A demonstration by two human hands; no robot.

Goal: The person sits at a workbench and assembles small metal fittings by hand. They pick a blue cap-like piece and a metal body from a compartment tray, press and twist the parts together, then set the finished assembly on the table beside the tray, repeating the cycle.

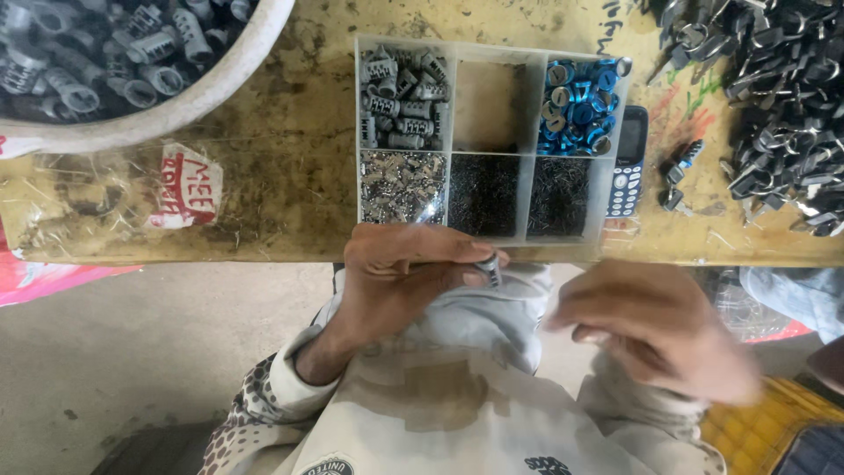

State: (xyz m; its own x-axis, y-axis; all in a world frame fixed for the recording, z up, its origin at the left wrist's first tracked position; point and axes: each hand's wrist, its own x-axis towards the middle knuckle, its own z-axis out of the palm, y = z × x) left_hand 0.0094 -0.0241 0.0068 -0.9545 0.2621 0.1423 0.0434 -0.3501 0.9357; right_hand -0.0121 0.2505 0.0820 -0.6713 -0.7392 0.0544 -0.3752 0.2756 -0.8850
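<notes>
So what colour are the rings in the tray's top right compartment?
Blue, with silvery metal faces; the rings show clearly in the head view.

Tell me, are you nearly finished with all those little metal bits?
Not nearly. The left hand holds one small metal cylinder; the blurred right hand is beside it. The white bowl and organiser tray hold many more parts. No finished pieces are identifiable.

Soft, even daylight falls from above, bright on the scuffed yellow wooden bench top (290, 176). Just below its near edge, the right hand (655, 325) is smeared by motion blur, while the left hand (409, 273) is sharper. Faint glare marks the clear plastic compartment box (448, 97) on it. Shadows are weak.
</notes>
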